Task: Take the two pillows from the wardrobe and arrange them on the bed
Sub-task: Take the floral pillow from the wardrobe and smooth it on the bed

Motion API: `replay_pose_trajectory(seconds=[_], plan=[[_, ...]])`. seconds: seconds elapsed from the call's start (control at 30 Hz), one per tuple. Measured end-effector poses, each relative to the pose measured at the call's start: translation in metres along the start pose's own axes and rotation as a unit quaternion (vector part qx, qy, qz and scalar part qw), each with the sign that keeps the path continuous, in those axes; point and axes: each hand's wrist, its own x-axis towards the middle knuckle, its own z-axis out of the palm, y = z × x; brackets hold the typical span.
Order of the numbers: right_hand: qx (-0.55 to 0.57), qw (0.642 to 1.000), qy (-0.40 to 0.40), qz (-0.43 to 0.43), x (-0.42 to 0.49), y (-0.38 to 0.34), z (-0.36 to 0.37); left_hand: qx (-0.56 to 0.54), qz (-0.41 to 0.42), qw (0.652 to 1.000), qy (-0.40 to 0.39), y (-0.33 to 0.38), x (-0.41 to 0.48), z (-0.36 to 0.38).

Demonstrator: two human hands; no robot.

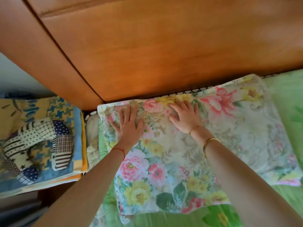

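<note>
The left hand (129,123) and right hand (185,118) both lay palm-down on the bright floral fabric pillow (164,169), each grip wide open, fingers straight and spread, holding nothing. That pillow rested on the green-sheeted bed (288,99), its far edge against the orange-brown wooden headboard (164,46). A paler floral pillow (255,128) lay just to its right, touching it. Left of the bed, a patchwork horseshoe-shaped cushion (37,133) sat on a stack of folded blue and yellow blankets (77,128).

Headboard (164,46) blocks ahead; green bedspread (288,99) free right.
</note>
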Motion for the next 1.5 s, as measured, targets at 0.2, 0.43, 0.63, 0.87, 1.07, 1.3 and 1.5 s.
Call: replay_pose_trajectory(seconds=[0.2, 0.43, 0.63, 0.87, 1.07, 1.3, 1.5], plan=[[-0.071, 0.995, 0.026, 0.061, 0.020, 0.012, 0.029, 0.055, -0.011, 0.998, 0.009, -0.008, 0.023, 0.020], [-0.075, 0.980, 0.120, 0.141, 0.022, 0.030, 0.003, 0.059, -0.019, 0.997, 0.050, 0.000, 0.020, 0.007], [-0.024, 0.939, 0.214, 0.268, 0.005, 0.132, -0.044, -0.044, 0.063, 0.993, 0.085, 0.037, 0.031, 0.005], [-0.032, 0.920, 0.166, 0.354, 0.009, 0.180, -0.052, 0.026, -0.003, 0.998, 0.051, 0.062, 0.070, 0.020], [-0.019, 0.906, 0.225, 0.358, 0.018, 0.186, -0.054, -0.015, 0.011, 0.989, 0.149, 0.063, 0.067, 0.021], [-0.004, 0.869, 0.410, 0.277, 0.016, 0.190, -0.081, -0.085, 0.092, 0.955, 0.270, 0.083, 0.067, 0.004], [0.061, 0.926, 0.234, 0.289, 0.014, 0.198, -0.057, -0.036, 0.106, 0.971, 0.209, 0.090, 0.060, 0.014]])
